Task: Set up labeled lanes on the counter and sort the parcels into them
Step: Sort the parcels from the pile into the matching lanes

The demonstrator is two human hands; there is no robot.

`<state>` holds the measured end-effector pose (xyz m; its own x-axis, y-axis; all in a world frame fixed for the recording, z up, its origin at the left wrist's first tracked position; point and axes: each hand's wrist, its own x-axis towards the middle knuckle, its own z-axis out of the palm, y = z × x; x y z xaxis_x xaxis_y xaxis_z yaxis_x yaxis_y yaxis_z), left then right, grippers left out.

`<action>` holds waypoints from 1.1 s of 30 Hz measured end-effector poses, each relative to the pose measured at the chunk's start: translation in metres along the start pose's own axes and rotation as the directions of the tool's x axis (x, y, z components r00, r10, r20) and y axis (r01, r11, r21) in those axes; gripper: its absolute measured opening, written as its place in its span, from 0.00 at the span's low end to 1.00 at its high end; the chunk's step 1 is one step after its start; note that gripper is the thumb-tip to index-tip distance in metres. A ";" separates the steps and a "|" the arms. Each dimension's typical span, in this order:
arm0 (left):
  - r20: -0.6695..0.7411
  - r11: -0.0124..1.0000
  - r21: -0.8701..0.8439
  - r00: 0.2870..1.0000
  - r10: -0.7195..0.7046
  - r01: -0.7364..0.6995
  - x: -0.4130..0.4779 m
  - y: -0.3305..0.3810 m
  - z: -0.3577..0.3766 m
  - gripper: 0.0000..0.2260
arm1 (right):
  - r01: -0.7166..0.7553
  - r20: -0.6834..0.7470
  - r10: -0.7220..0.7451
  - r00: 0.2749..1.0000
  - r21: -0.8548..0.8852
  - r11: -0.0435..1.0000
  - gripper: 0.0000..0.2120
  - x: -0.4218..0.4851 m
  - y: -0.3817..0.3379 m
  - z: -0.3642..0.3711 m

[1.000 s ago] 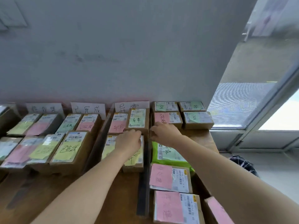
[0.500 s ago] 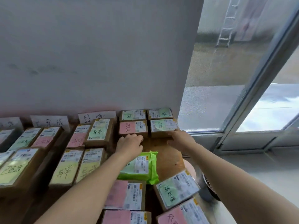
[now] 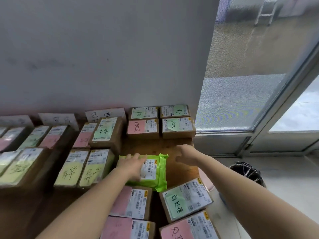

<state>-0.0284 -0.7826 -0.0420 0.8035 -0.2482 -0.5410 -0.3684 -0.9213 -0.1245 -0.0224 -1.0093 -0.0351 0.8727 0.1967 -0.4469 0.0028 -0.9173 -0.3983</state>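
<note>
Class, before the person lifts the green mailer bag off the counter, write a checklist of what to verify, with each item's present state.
1. Left hand on the green mailer bag: ok, it lies flat on the bag's top.
2. Bag gripped: not ok, the fingers lie flat, not curled around it.
3. Right hand ready: ok, open and empty beside the bag, not touching it.
4. Bag free of other parcels: ok, nothing lies on top of it.
5. Bag's label readable: cannot tell, the left hand covers part of it.
6. Lane sign at the wall readable: not ok, a box hides its lower part.
</note>
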 end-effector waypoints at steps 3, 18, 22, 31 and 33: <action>0.018 0.999 -0.037 1.000 -0.002 0.002 0.001 -0.002 0.006 0.43 | -0.024 0.021 0.022 1.000 0.099 0.995 0.21 0.009 -0.017 0.011; -0.111 0.947 -0.320 0.991 -0.072 0.033 0.013 -0.029 0.020 0.54 | -0.354 0.179 0.344 0.922 0.748 0.561 0.33 0.045 -0.045 0.041; -0.190 0.848 -0.530 0.977 -0.097 -0.019 0.021 -0.027 0.008 0.47 | -0.224 0.031 0.392 0.919 0.862 0.455 0.09 0.033 -0.030 0.028; -0.378 0.706 -0.643 0.925 0.047 -0.298 0.021 -0.027 -0.030 0.35 | 0.018 -0.180 0.296 0.938 0.879 0.477 0.06 -0.011 -0.021 -0.023; -0.375 0.731 -0.598 0.921 0.108 -0.329 0.016 -0.029 -0.043 0.33 | 0.045 -0.189 0.254 0.949 0.875 0.483 0.07 -0.018 -0.024 -0.031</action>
<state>0.0149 -0.7724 -0.0115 0.8755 -0.4399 -0.1998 -0.2542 -0.7711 0.5838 -0.0237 -1.0011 0.0073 0.9206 -0.1121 -0.3740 -0.3868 -0.1312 -0.9128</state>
